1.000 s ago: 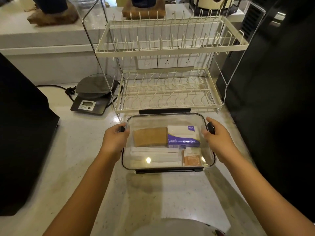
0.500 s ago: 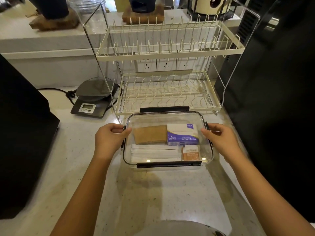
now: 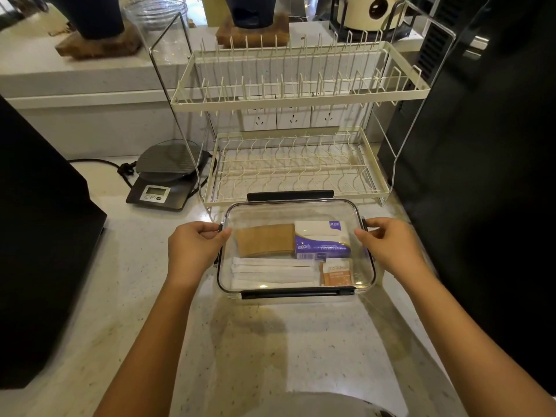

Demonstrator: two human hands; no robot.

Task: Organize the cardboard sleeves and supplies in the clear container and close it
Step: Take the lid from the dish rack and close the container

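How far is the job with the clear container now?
Done: cardboard sleeves, tissue pack, white packets and orange sachet lie sorted inside the clear container, lid on. In hand: left hand and right hand at the side clasps. Left: whether every clasp is locked, I cannot tell.

A pale speckled countertop point(image 3: 126, 296) carries a cream two-tier dish rack point(image 3: 298, 94) with a digital scale point(image 3: 164, 179) just beside it. White wall sockets point(image 3: 291, 117) sit behind the rack. Dark, bulky shapes, perhaps appliances, flank both sides. Warm light glares off the counter.
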